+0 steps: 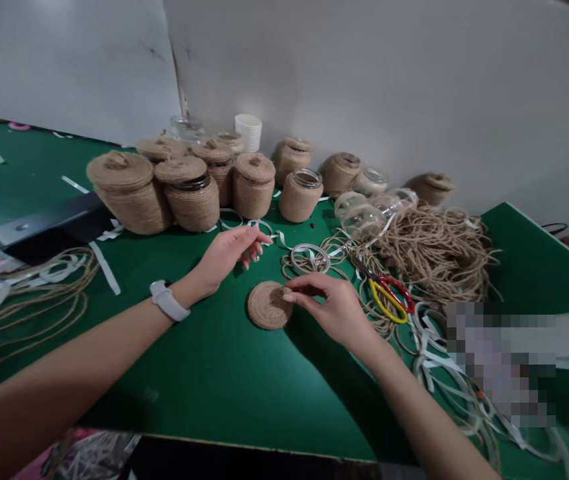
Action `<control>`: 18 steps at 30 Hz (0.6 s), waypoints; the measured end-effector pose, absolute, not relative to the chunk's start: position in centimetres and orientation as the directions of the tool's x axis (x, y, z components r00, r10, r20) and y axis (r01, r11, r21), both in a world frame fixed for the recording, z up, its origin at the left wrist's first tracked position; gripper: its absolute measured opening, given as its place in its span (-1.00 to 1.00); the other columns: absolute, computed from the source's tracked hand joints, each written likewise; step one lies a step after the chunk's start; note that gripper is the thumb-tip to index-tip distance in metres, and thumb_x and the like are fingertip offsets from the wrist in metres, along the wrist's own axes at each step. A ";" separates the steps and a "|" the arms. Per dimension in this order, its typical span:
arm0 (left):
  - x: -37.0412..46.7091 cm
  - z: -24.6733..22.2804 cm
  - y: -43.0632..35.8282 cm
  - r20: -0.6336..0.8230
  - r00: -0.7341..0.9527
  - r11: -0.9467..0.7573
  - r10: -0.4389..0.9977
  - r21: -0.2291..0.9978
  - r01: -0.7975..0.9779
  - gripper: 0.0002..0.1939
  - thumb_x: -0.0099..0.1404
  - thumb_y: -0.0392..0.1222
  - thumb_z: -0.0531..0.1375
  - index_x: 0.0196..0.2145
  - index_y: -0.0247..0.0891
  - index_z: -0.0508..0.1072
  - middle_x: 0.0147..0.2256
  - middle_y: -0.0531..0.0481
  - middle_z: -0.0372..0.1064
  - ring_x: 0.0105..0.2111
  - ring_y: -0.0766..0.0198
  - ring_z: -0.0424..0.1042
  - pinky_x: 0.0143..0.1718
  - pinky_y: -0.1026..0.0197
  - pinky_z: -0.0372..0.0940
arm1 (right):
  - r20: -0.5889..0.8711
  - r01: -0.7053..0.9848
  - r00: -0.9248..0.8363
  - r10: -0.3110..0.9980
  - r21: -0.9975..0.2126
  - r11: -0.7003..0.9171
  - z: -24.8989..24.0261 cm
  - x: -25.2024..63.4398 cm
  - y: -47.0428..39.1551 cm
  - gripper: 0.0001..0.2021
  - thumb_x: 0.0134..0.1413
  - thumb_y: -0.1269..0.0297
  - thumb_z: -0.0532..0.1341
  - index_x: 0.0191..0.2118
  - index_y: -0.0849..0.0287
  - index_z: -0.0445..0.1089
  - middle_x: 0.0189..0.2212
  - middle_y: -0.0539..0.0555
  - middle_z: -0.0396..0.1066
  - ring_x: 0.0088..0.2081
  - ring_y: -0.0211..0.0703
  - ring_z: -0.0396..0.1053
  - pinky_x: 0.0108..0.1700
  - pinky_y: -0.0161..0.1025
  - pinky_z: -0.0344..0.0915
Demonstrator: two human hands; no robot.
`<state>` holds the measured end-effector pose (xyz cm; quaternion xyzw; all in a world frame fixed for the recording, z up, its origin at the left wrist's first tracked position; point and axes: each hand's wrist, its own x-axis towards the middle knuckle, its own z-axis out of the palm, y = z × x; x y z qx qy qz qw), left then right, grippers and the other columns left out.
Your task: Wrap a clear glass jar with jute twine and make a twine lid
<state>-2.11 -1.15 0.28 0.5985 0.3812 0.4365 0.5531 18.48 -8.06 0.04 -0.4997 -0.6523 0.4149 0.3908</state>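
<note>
"What's around you where you're working?"

"A smooth green table (214, 380), backed by a plain grey wall (374, 80). Twine-wrapped jars (253, 190) stand in a cluster toward the back, with a stack of white cups (248, 133) behind them. To my right lie a tangled heap of twine (437, 250) and scissors (377, 299) with red and yellow handles."

"And the piece in front of you?"

"A coiled twine disc (264, 310), on the bare green just in front of me, between my forearms. It lies flat, one broad face turned up. Being round, it's about as wide one way as the other, so its outline points nowhere in particular."

"What are your hands doing?"

"My right hand (337, 310) has thumb and fingertips pinched on a small tan bit (287, 291) at the disc's right edge. I can't tell whether that bit is joined to the disc. My left hand (229, 253) is just beyond the disc, toward the left, its fingers loosely curled and apart from it."
</note>
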 end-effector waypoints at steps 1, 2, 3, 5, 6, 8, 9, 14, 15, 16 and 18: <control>-2.2 0.0 -0.8 0.076 0.292 -0.071 0.953 0.997 -0.028 -0.58 0.29 0.16 0.13 -0.36 -0.29 0.49 -0.45 -0.01 0.29 -0.49 0.37 0.29 -0.57 0.36 0.18 | 0.143 0.412 -0.226 0.964 -0.882 0.228 0.1 18.5 -8.2 -0.93 0.00 0.28 0.36 -0.32 0.04 0.56 -0.33 0.05 0.56 -0.28 -0.11 0.47 -0.18 -0.14 0.37; -2.3 -0.2 -0.6 0.055 0.265 -0.050 0.963 0.998 -0.026 -0.59 0.30 0.14 0.14 -0.39 -0.28 0.48 -0.47 0.00 0.28 -0.51 0.37 0.28 -0.59 0.36 0.17 | 0.180 0.465 -0.261 0.949 -0.838 0.287 0.2 18.5 -8.4 -0.93 0.03 0.30 0.34 -0.31 0.02 0.56 -0.32 0.05 0.56 -0.26 -0.09 0.48 -0.16 -0.13 0.37; -2.4 -0.5 -0.3 0.039 0.250 -0.034 0.968 0.999 -0.024 -0.60 0.31 0.12 0.13 -0.41 -0.28 0.48 -0.48 0.00 0.27 -0.52 0.38 0.28 -0.60 0.36 0.16 | 0.209 0.492 -0.292 0.933 -0.804 0.334 0.2 18.4 -8.5 -0.91 0.05 0.32 0.32 -0.30 0.01 0.56 -0.31 0.05 0.56 -0.25 -0.08 0.48 -0.15 -0.12 0.37; -2.4 -0.8 -0.1 0.031 0.238 -0.027 0.971 0.999 -0.020 -0.60 0.33 0.10 0.12 -0.43 -0.28 0.49 -0.50 0.00 0.27 -0.54 0.38 0.28 -0.62 0.36 0.16 | 0.249 0.520 -0.337 0.908 -0.755 0.400 0.2 18.2 -8.7 -0.89 0.08 0.34 0.29 -0.27 0.02 0.56 -0.29 0.07 0.56 -0.23 -0.07 0.48 -0.15 -0.12 0.37; -2.4 -0.9 -0.1 0.037 0.239 -0.033 0.970 0.999 -0.018 -0.60 0.33 0.09 0.11 -0.43 -0.28 0.49 -0.50 0.00 0.27 -0.55 0.38 0.28 -0.62 0.36 0.16 | 0.261 0.533 -0.355 0.898 -0.732 0.424 0.1 18.1 -8.7 -0.89 0.11 0.34 0.28 -0.26 0.03 0.56 -0.28 0.07 0.55 -0.23 -0.07 0.49 -0.15 -0.12 0.37; -2.4 -1.0 -0.2 0.052 0.249 -0.050 0.967 0.999 -0.012 -0.61 0.33 0.08 0.11 -0.43 -0.28 0.50 -0.51 0.00 0.28 -0.55 0.38 0.29 -0.61 0.35 0.17 | 0.272 0.563 -0.390 0.880 -0.686 0.461 0.2 17.9 -8.7 -0.88 0.15 0.32 0.25 -0.25 0.04 0.55 -0.28 0.08 0.55 -0.24 -0.08 0.49 -0.16 -0.13 0.38; -2.4 -1.1 -0.2 0.056 0.260 -0.057 0.964 0.998 -0.005 -0.62 0.33 0.07 0.12 -0.42 -0.28 0.50 -0.52 0.01 0.28 -0.55 0.38 0.29 -0.61 0.35 0.17 | 0.272 0.580 -0.407 0.872 -0.661 0.476 0.2 17.8 -8.7 -0.87 0.16 0.31 0.24 -0.24 0.04 0.55 -0.28 0.08 0.55 -0.24 -0.08 0.49 -0.16 -0.13 0.38; -2.5 -1.5 -0.1 0.077 0.315 -0.085 0.946 0.996 0.009 -0.65 0.32 0.04 0.13 -0.39 -0.29 0.51 -0.52 0.00 0.30 -0.56 0.39 0.28 -0.62 0.36 0.15 | 0.236 0.658 -0.505 0.830 -0.518 0.547 0.5 17.5 -8.7 -0.83 0.23 0.34 0.18 -0.18 0.04 0.53 -0.22 0.08 0.55 -0.19 -0.08 0.48 -0.12 -0.14 0.38; -2.5 -1.5 0.0 0.080 0.316 -0.087 0.945 0.996 0.009 -0.66 0.32 0.03 0.13 -0.39 -0.29 0.51 -0.52 0.00 0.31 -0.56 0.39 0.28 -0.62 0.36 0.15 | 0.224 0.668 -0.528 0.819 -0.486 0.564 0.6 17.4 -8.7 -0.82 0.23 0.35 0.17 -0.17 0.06 0.53 -0.21 0.09 0.54 -0.19 -0.08 0.48 -0.11 -0.14 0.38; -2.5 -1.6 0.0 0.080 0.316 -0.088 0.945 0.996 0.011 -0.66 0.32 0.02 0.13 -0.39 -0.30 0.51 -0.52 0.00 0.31 -0.56 0.39 0.28 -0.61 0.36 0.15 | 0.204 0.679 -0.550 0.810 -0.455 0.576 0.7 17.3 -8.7 -0.81 0.24 0.37 0.15 -0.16 0.07 0.53 -0.20 0.10 0.54 -0.18 -0.07 0.47 -0.10 -0.14 0.37; -2.4 -1.6 0.0 0.078 0.318 -0.088 0.945 0.996 0.017 -0.67 0.32 0.01 0.12 -0.39 -0.30 0.50 -0.52 0.00 0.30 -0.56 0.39 0.28 -0.61 0.36 0.15 | 0.151 0.705 -0.581 0.799 -0.396 0.588 1.0 17.0 -8.7 -0.78 0.23 0.42 0.13 -0.17 0.11 0.53 -0.20 0.14 0.53 -0.17 -0.05 0.46 -0.12 -0.16 0.35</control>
